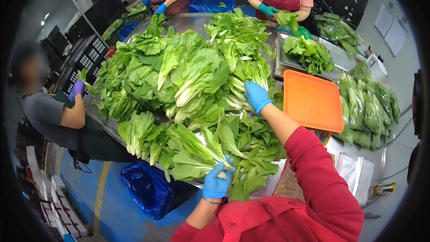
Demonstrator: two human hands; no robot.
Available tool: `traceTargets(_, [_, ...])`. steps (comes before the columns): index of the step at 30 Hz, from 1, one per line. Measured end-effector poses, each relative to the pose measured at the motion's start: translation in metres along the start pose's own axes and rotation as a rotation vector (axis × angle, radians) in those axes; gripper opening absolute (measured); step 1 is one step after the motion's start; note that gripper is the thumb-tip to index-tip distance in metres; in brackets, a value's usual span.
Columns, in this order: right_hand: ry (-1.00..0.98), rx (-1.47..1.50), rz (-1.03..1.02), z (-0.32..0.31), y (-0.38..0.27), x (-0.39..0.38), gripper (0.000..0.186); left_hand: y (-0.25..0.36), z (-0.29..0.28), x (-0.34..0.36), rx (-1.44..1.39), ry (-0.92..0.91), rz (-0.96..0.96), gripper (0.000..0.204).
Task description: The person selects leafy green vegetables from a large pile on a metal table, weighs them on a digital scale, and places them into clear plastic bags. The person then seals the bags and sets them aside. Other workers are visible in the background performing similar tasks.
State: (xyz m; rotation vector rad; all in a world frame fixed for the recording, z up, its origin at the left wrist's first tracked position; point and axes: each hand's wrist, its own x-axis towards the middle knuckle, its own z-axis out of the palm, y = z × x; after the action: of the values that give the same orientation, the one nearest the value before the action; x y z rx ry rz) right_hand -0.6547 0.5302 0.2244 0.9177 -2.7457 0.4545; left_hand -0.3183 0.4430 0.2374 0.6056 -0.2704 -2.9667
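Observation:
My left hand, in a blue glove, is closed round the pale stem ends of a bunch of leafy greens at the near edge of the table. The bunch's leaves point away to the upper left. Stretched forward, my right hand, also blue-gloved, has its fingers closed at the white stems of greens on the right side of the heap. Those fingertips are partly hidden among the stems. A large heap of leafy greens covers most of the metal table.
Right of my arm lies an orange tray, with bagged greens beyond it. Loose greens lie on a scale farther back. A blue-lined bin stands on the floor. Gloved co-workers stand left and across the table.

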Motion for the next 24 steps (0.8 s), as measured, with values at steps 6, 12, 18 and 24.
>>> traceTargets(6, [-0.267,0.853,0.382,-0.052,-0.023,-0.031,0.018,0.012,-0.009,-0.019,0.047,0.098,0.102,0.033])
traceTargets(12, [-0.46,1.74,0.564,-0.085,-0.057,-0.168,0.041,-0.001,-0.011,-0.011,0.023,0.065,0.067,0.03])
traceTargets(18, [-0.386,1.716,0.559,-0.09,-0.077,-0.209,0.043,-0.024,-0.002,0.001,0.175,0.057,0.016,0.029])
traceTargets(24, [-0.07,1.246,0.211,-0.083,-0.096,-0.217,0.049,-0.037,-0.004,0.004,0.187,0.074,0.023,0.014])
